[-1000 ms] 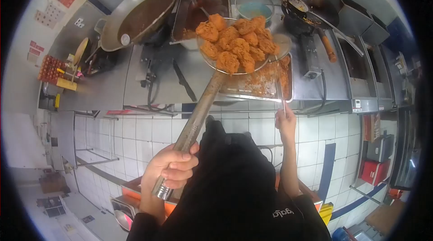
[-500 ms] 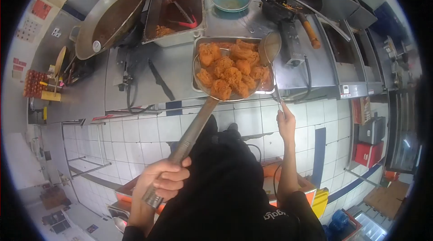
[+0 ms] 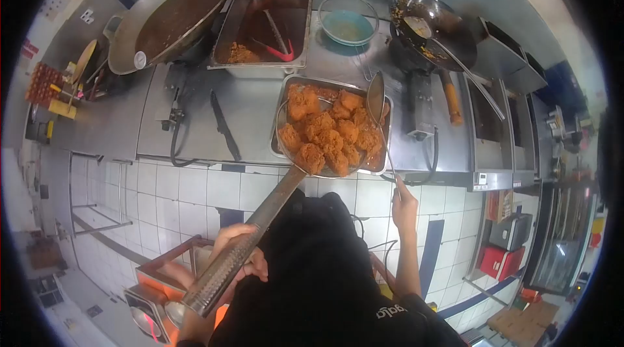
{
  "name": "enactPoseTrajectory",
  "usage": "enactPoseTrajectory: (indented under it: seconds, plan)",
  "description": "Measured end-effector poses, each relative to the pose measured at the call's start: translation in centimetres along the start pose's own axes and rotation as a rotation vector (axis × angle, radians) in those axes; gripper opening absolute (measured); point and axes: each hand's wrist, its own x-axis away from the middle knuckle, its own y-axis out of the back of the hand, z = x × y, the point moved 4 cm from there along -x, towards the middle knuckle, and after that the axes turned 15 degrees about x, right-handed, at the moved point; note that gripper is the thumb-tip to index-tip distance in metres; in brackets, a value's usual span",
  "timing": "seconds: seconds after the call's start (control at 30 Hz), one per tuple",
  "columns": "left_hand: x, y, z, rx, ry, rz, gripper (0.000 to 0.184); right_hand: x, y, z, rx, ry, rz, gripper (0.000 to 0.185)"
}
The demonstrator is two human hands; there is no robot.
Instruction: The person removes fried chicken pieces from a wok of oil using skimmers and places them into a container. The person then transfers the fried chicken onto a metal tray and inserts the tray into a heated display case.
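My left hand (image 3: 238, 251) is closed around the thick metal handle of a large strainer (image 3: 257, 223). Its basket, heaped with fried chicken (image 3: 322, 132), lies over a shallow metal tray (image 3: 385, 158), and chicken pieces hide most of the tray. In my right hand (image 3: 404, 206) is the thin handle of a ladle (image 3: 375, 97), whose bowl is at the right side of the chicken. Some pieces are at the back of the tray, beside the basket.
Behind stand a large wok of brown liquid (image 3: 175, 22), a deep pan of red sauce (image 3: 286, 19) with red-handled tongs, a sieve over a turquoise bowl (image 3: 349, 26) and a dark wok (image 3: 455, 28). A black knife (image 3: 224, 126) lies left of the tray.
The strainer has come down from above the tray onto it, and its handle now tilts lower toward me. My left hand has shifted along the handle. The ladle stays at the right of the chicken.
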Motion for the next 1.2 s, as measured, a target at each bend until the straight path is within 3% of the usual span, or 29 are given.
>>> enactPoseTrajectory:
  seconds: [0.03,0.1,0.17,0.27,0.3,0.33,0.4,0.47,0.57,0.8,0.93,1.07,1.17,1.2]
  plan:
    - [-0.2,0.5,0.6,-0.294,-0.129,0.156,0.077,-0.7,0.8,-0.4,0.034,0.118,-0.058,0.041]
    - [-0.1,-0.1,1.6,-0.286,-0.252,0.092,0.075,-2.3,3.2,-0.7,0.06,0.065,0.087,0.042]
    - [-0.8,-0.6,2.9,-0.276,-0.381,0.026,0.073,-4.1,4.7,-2.4,0.029,0.183,0.042,0.044]
    - [-1.3,-2.0,4.3,-0.798,-1.038,-0.414,0.071,-6.9,6.6,-4.8,0.027,0.244,0.18,0.043]
    - [-1.7,-3.1,3.2,-0.964,-1.062,-0.385,0.079,-7.6,7.0,-5.6,0.024,0.27,0.198,0.043]
    - [-2.3,-4.7,3.1,-0.939,-1.276,-0.386,0.082,-8.3,7.4,-6.5,0.001,0.262,0.236,0.04]
    - [-4.1,-8.5,2.4,-0.8,-1.39,-0.318,0.071,-9.6,8.3,-8.0,-0.069,0.299,0.274,0.038]
    - [-5.0,-10.4,2.8,-0.678,-1.433,-0.237,0.065,-10.7,10.0,-9.2,-0.119,0.281,0.352,0.04]
    - [-6.2,-11.3,3.4,-0.12,-1.399,-0.022,0.045,-11.6,11.4,-9.8,-0.242,0.276,0.433,0.041]
    - [-8.2,-16.2,2.7,-0.092,-1.418,-0.173,0.044,-11.6,12.4,-9.7,-0.662,0.191,0.813,0.048]
    - [-9.4,-18.4,2.2,-0.156,-1.419,-0.203,0.043,-11.5,11.1,-9.5,-0.558,0.262,0.933,0.051]
    - [-10.4,-20.2,1.7,-0.188,-1.414,-0.198,0.043,-12.6,10.7,-7.9,-0.468,0.346,0.926,0.053]
    - [-11.3,-21.4,1.4,-0.207,-1.411,-0.203,0.044,-13.9,10.4,-8.0,-0.24,0.473,0.816,0.051]
    - [-11.5,-21.7,1.3,-0.207,-1.412,-0.211,0.044,-14.4,10.7,-7.9,-0.156,0.582,0.686,0.049]
